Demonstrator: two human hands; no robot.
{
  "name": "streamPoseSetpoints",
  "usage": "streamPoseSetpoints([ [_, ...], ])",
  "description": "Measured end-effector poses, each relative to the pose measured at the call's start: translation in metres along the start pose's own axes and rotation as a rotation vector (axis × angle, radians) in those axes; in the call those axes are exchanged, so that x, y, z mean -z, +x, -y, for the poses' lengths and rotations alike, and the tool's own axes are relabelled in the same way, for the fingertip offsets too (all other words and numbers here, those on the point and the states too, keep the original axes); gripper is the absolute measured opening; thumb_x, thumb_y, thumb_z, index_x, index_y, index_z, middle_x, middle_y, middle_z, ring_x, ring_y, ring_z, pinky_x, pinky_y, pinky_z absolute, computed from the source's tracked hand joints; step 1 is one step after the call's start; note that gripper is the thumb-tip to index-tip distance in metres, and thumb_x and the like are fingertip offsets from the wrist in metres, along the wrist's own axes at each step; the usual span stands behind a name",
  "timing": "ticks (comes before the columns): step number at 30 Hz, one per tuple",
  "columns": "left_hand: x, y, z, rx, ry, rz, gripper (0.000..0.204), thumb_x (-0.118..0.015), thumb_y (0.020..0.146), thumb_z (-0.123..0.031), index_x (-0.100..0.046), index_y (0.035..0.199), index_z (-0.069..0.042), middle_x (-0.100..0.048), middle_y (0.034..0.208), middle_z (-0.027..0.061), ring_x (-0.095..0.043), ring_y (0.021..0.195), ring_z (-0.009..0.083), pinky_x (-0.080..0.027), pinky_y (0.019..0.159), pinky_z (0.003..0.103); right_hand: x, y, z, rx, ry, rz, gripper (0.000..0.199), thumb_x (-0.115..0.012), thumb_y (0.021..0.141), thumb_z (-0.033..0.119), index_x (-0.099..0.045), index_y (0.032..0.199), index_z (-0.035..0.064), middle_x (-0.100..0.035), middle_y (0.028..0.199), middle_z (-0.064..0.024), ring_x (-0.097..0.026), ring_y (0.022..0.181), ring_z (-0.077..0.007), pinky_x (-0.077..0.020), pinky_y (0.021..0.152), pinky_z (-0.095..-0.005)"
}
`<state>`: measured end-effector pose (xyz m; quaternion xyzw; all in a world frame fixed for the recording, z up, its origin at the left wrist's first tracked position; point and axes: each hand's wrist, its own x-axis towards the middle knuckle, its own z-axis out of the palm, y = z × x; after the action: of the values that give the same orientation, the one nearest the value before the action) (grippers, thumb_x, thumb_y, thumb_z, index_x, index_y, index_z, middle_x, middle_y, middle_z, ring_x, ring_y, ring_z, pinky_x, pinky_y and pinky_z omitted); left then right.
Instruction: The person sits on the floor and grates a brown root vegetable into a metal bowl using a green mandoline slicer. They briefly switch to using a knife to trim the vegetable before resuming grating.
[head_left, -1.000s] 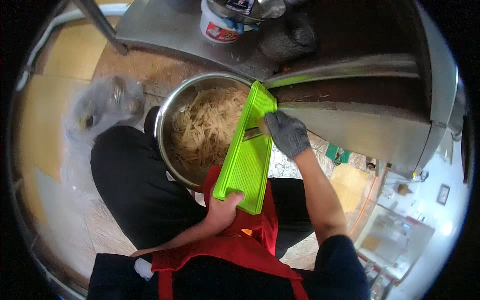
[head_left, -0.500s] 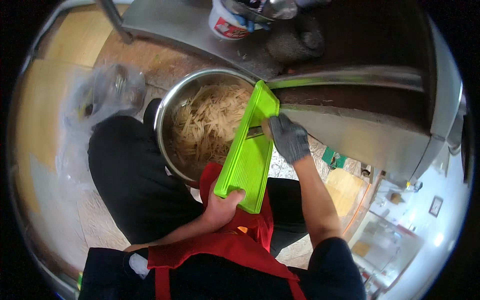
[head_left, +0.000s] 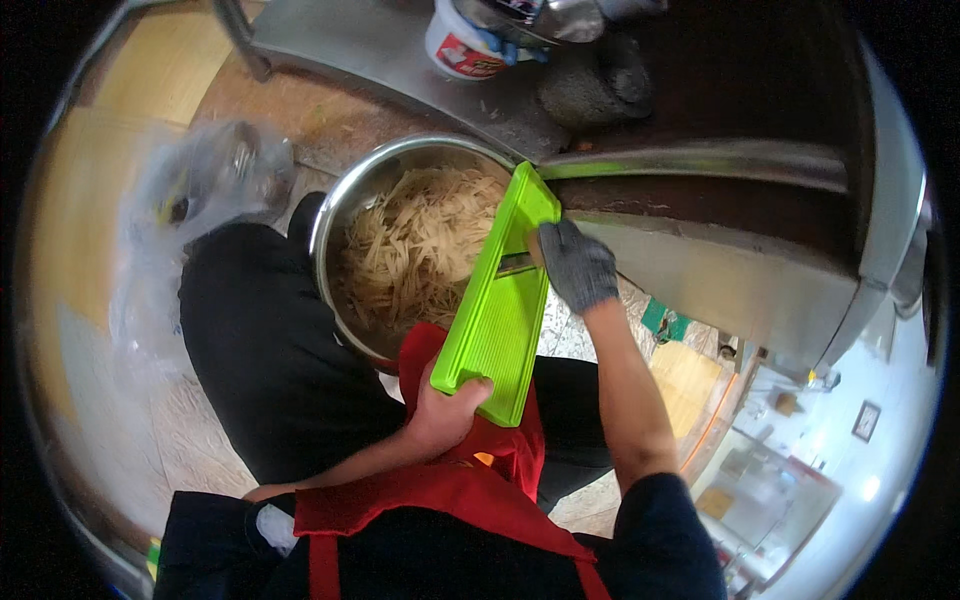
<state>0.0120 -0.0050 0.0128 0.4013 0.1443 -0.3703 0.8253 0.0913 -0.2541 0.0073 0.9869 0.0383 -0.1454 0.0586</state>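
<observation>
A bright green mandoline slicer [head_left: 505,330] stands tilted, its far end at the rim of a large steel bowl [head_left: 325,285]. My bare left hand [head_left: 445,410] grips its near end, thumb on top and fingers underneath. My right hand [head_left: 580,268], in a dark grey knit glove, is closed over the slicer's upper half, just past the metal blade [head_left: 516,264]. A tan vegetable piece [head_left: 537,248] shows at its fingertips, mostly hidden by the glove. Pale, thin-cut vegetable strips [head_left: 425,235] are heaped in the bowl.
Left of my knee lies a clear plastic bag [head_left: 215,185] with things inside. Beyond the bowl a steel shelf [head_left: 370,70] carries a white tub [head_left: 465,45] and a dark stone-like vessel [head_left: 600,85]. A steel cabinet edge [head_left: 700,265] runs close by my right hand.
My right hand has shifted very slightly along the slicer, toward its far end. The left hand keeps its hold, and the bowl looks the same.
</observation>
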Motion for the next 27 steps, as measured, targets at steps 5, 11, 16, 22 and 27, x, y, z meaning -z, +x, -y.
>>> streamPoseSetpoints([
  [5, 0.008, 0.000, -0.004, -0.032, 0.061, -0.021, 0.022, -0.056, 0.082, 0.001, -0.060, 0.104, 0.000, -0.062, 0.092, 0.0013, -0.058, 0.083, 0.0101, -0.047, 0.072, 0.027, 0.059, -0.057, 0.079, 0.123, 0.023, 0.010, 0.011, -0.054, 0.091, 0.019, -0.057, 0.089, 0.0085, -0.061, 0.082, -0.0120, -0.063, 0.059, -0.0312, -0.0489, 0.045, -0.0420],
  [11, -0.002, 0.002, 0.006, -0.050, 0.013, 0.029, 0.023, -0.056, 0.082, 0.000, -0.059, 0.105, 0.000, -0.061, 0.092, 0.0015, -0.058, 0.084, 0.0106, -0.047, 0.073, 0.027, -0.036, 0.051, -0.026, -0.195, -0.010, 0.175, 0.027, -0.039, 0.096, 0.023, -0.053, 0.113, 0.0063, -0.061, 0.106, -0.0220, -0.063, 0.093, -0.0396, -0.0510, 0.075, -0.0507],
  [16, -0.002, -0.005, -0.003, -0.014, 0.034, 0.030, 0.023, -0.055, 0.082, 0.001, -0.057, 0.106, 0.001, -0.060, 0.092, 0.0016, -0.057, 0.084, 0.0098, -0.047, 0.072, 0.026, 0.017, -0.019, 0.021, -0.003, -0.074, 0.171, 0.026, -0.048, 0.092, 0.021, -0.053, 0.115, 0.0091, -0.059, 0.095, -0.0184, -0.065, 0.081, -0.0346, -0.0529, 0.062, -0.0458],
  [22, 0.009, -0.004, 0.005, -0.012, 0.009, 0.024, 0.028, -0.055, 0.082, 0.003, -0.055, 0.110, 0.001, -0.060, 0.095, 0.0012, -0.057, 0.084, 0.0096, -0.047, 0.072, 0.026, 0.000, -0.021, 0.046, -0.097, -0.078, 0.121, 0.024, -0.047, 0.093, 0.024, -0.059, 0.106, 0.0080, -0.062, 0.087, -0.0155, -0.065, 0.065, -0.0320, -0.0510, 0.050, -0.0478],
  [27, 0.004, -0.003, 0.006, -0.024, 0.065, 0.077, 0.038, -0.053, 0.081, 0.003, -0.054, 0.119, 0.002, -0.062, 0.105, 0.0051, -0.059, 0.096, 0.0148, -0.047, 0.084, 0.030, -0.038, 0.048, -0.023, -0.325, 0.154, 0.200, 0.054, -0.028, 0.100, 0.042, -0.060, 0.104, -0.0017, -0.063, 0.105, -0.0259, -0.060, 0.098, -0.0424, -0.0476, 0.086, -0.0492],
])
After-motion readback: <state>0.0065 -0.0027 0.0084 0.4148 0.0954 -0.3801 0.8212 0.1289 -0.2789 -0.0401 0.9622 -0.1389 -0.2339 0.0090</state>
